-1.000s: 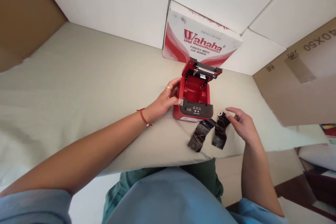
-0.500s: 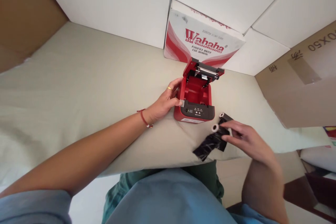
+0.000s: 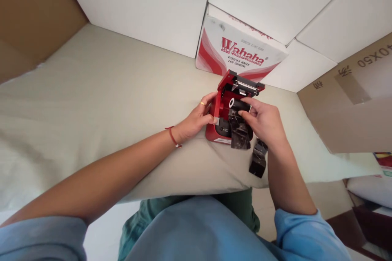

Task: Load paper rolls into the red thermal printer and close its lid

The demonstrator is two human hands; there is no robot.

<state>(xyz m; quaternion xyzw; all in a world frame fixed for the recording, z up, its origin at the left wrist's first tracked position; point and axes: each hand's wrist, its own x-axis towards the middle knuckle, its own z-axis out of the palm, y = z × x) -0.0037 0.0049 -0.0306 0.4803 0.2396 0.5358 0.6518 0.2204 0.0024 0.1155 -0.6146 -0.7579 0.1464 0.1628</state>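
A red and black label printer [image 3: 216, 134] stands on the cloth with its lid tilted up. My left hand [image 3: 199, 118] grips its left side, thumb on the front corner and fingers round behind. Between the thumb and fingers of my right hand [image 3: 265, 120] is a black ribbon roll [image 3: 237, 105] with a white core, held at the printer's opening. Its loose crinkled tail [image 3: 239, 132] hangs over the front panel and hides most of the buttons. A second black ribbon [image 3: 259, 161] lies on the cloth to the right of the printer, its upper end hidden by my right wrist.
Behind the printer stands a white and red Wahaha carton [image 3: 239, 49] among white boxes [image 3: 147, 8]. A brown cardboard box [image 3: 355, 94] is at the right, another brown board [image 3: 33, 20] at the far left. The pale green cloth [image 3: 137, 89] ends at a front edge near my body.
My right hand picked up one black ribbon roll from the cloth and carried it up and left to the printer's opening. My left hand has stayed on the printer.
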